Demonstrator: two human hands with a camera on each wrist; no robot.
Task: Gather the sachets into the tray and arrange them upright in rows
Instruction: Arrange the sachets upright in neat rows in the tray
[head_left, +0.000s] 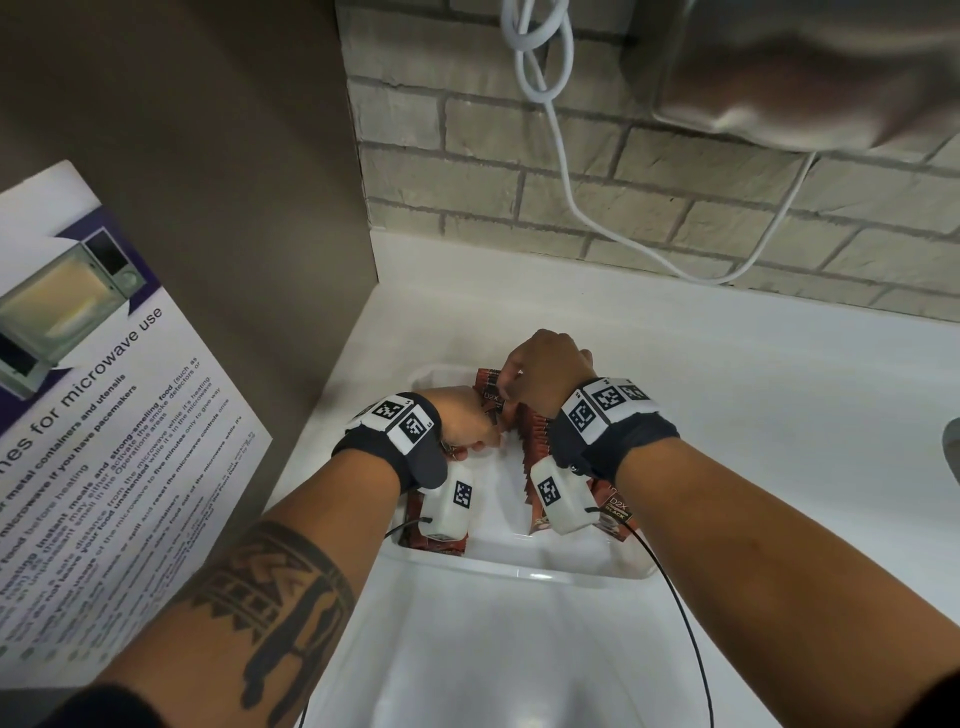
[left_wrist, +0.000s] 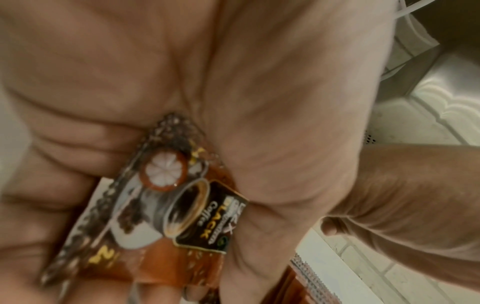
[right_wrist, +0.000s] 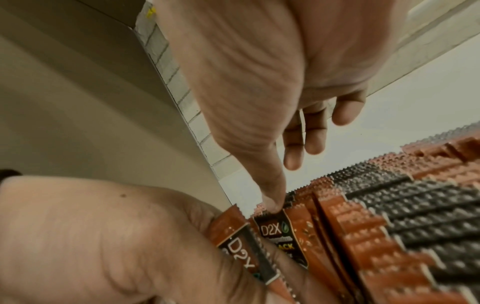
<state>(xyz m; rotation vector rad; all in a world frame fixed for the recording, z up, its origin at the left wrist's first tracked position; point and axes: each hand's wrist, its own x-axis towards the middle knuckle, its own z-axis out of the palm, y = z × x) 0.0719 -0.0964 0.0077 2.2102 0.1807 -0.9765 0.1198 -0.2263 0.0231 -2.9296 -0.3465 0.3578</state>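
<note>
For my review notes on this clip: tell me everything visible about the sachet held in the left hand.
The sachet is a flat foil-like coffee packet, reddish brown with a black label reading "BLACK Coffee", a printed cup, coffee beans and a cut white-fleshed fruit. Its crimped, serrated end seal shows in the left wrist view. The left hand has it in its grip, fingers and thumb curled round it, over the white tray. The right wrist view shows its "D2X" end close to the standing sachets. Blur hides finer print.
</note>
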